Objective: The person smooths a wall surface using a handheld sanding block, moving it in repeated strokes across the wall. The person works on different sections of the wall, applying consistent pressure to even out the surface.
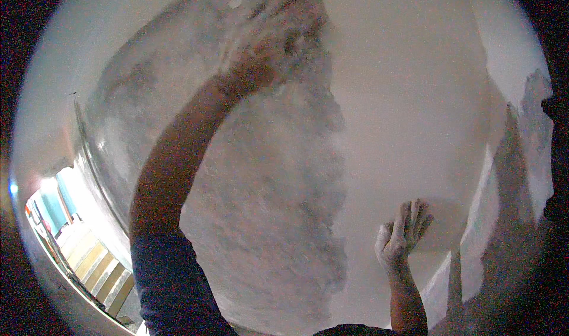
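My left arm reaches up across a mottled grey, roughly coated surface [267, 188]. My left hand [261, 60] is high on it, blurred and blending into the grey, so its fingers and anything under them cannot be made out. Lower right, my right hand [406, 232] is raised on a smooth pale band [403, 99], whitish with dust, fingers stretched out. A faint darker squarish patch [444, 223] lies beside its fingers; I cannot tell whether it is shadow or an object.
At the lower left, an opening shows steps [98, 265] and a light blue panel [56, 208] in bright light. A dark line [95, 176] runs along the left edge of the grey area. Angled pale and shadowed surfaces [504, 188] stand at the right.
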Available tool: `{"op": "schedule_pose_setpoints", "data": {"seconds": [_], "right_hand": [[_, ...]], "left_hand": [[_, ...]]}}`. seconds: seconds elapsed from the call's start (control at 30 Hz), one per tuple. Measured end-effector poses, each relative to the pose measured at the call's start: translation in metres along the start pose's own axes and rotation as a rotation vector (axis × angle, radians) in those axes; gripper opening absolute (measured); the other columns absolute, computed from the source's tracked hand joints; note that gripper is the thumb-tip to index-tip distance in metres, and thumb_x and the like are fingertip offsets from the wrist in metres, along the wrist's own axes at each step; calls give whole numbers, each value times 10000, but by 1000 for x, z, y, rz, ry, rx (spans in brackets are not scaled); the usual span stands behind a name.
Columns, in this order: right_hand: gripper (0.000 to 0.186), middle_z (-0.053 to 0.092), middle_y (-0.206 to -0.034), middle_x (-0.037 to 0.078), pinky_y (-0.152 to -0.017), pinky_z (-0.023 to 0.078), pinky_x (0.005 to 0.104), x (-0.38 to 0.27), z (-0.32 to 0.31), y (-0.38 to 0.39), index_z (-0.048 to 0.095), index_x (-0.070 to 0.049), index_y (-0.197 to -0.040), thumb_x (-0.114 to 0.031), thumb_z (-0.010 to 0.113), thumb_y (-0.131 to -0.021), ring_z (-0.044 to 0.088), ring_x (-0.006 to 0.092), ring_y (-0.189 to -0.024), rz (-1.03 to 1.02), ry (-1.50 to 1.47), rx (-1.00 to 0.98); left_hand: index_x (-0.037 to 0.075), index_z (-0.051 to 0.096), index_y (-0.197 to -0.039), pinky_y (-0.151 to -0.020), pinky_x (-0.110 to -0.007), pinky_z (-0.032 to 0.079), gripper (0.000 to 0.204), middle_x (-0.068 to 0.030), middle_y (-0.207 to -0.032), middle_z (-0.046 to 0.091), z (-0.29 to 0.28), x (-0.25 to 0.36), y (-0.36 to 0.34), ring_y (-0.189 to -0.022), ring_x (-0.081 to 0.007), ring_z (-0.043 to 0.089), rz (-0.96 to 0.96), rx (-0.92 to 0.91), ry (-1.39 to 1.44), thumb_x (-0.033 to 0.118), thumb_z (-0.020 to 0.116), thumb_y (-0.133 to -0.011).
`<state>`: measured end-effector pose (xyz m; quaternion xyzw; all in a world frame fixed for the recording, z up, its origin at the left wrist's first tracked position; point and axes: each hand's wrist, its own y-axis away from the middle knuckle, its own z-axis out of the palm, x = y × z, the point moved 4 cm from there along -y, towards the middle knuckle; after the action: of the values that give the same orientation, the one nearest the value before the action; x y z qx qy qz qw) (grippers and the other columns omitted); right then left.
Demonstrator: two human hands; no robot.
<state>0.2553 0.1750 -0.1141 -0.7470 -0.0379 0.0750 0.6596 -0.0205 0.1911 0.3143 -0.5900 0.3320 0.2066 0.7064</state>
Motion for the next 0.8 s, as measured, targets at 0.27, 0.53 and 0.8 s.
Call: {"op": "schedule_pose_setpoints", "data": {"seconds": [0.27, 0.53, 0.8], "right_hand": [[562, 390, -1577, 284, -1180, 127, 733, -6, 14, 1, 497, 4, -1457, -303, 539, -989, 278, 539, -1486, 24, -32, -81], [547, 387, -1572, 300, -1184, 133, 728, -4, 11, -1, 504, 41, -1445, -256, 524, -986, 267, 544, -1489, -5, -49, 26], [570, 421, -1561, 259, -1171, 130, 758, -3, 26, -2, 519, -19, -1428, -341, 574, -961, 299, 533, -1478, 19, -22, -22]], "left_hand": [[118, 593, -1407, -1169, -489, 362, 435, -150, -1470, 556, 24, -56, -24, -1396, -373, 461, -163, 68, -60, 313, 569, -1020], [115, 588, -1414, -1177, -489, 352, 431, -157, -1479, 548, -7, -17, 31, -1406, -370, 454, 7, -16, 11, 303, 561, -1027], [111, 583, -1420, -1184, -488, 342, 428, -164, -1488, 540, 6, -79, 22, -1416, -367, 448, -107, 34, -92, 293, 553, -1034]]}}
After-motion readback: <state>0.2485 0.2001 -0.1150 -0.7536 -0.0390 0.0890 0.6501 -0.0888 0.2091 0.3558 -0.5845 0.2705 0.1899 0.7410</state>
